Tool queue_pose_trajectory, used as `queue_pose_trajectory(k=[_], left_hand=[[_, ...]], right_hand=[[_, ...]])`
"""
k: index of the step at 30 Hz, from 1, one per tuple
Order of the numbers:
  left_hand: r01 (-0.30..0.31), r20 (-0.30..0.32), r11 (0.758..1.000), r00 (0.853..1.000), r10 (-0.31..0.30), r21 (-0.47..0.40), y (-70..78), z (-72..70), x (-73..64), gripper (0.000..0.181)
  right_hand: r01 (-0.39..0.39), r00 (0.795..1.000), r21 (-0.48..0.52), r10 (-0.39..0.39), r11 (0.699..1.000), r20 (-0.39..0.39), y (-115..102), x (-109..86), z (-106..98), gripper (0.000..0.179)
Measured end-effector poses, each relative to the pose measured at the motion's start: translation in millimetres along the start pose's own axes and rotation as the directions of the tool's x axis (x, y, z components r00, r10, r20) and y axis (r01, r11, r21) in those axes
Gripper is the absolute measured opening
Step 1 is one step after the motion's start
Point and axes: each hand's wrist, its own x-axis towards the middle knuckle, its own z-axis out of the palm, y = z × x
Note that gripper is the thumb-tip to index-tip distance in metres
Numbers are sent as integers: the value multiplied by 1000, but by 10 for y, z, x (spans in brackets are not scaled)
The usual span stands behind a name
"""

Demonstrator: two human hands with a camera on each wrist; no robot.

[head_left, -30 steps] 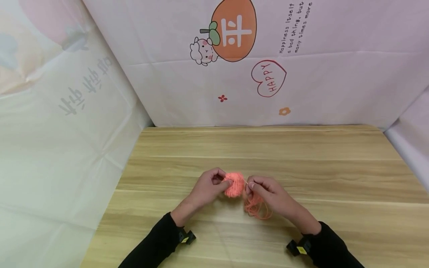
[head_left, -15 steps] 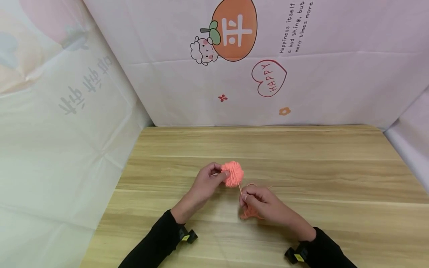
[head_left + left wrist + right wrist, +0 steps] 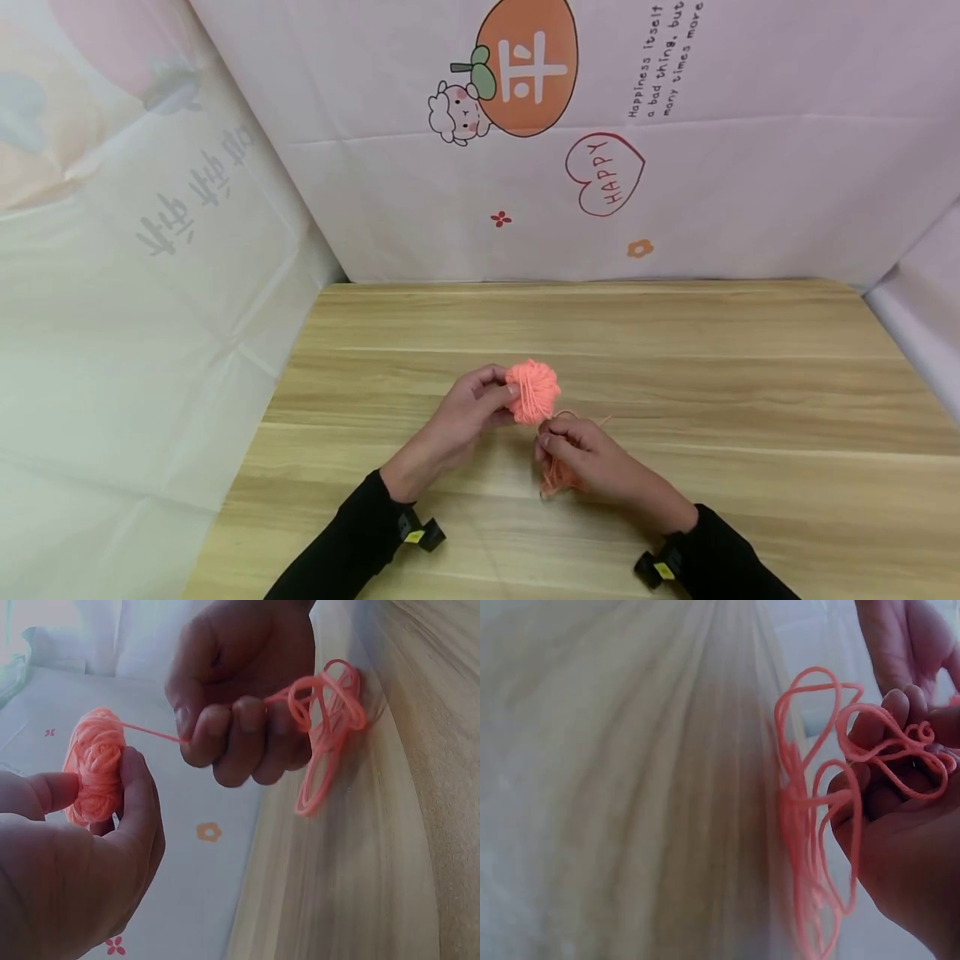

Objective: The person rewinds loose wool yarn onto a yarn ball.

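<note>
A small wound ball of coral yarn (image 3: 534, 392) is pinched between the thumb and fingers of my left hand (image 3: 461, 412). Lower and to the right, my right hand (image 3: 592, 454) grips the yarn's strand between curled fingers and thumb. In the left wrist view a short taut strand (image 3: 154, 733) runs from the top of the ball to the right hand. Loose loops of the same yarn (image 3: 330, 727) hang out of the right hand's far side. The right wrist view shows these loops (image 3: 802, 802) dangling beside the palm, some lying across the fingers.
Both hands are over a light wood-grain table (image 3: 675, 333). A white printed cloth (image 3: 375, 208) rises behind its back edge, and another pale cloth (image 3: 150, 333) borders the left side. Each black sleeve carries a small wrist camera (image 3: 422, 533).
The ball rose and turned in my left hand, then shifted slightly right. My right hand moved down and left of where it was, keeping the strand, and the loose loops swung beneath it.
</note>
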Motion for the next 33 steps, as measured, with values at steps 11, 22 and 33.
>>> queue_pose_trajectory(k=[11, 22, 33], left_hand=[[1, 170, 996, 985, -15, 85, 25, 26, -58, 22], [35, 271, 974, 958, -97, 223, -20, -23, -99, 21], [22, 170, 910, 980, -101, 414, -115, -91, -97, 16]], right_hand=[[-165, 985, 173, 171, 971, -17, 60, 113, -171, 42], [-4, 999, 117, 11, 993, -53, -23, 231, -293, 33], [53, 997, 96, -48, 994, -56, -149, 237, -378, 35]])
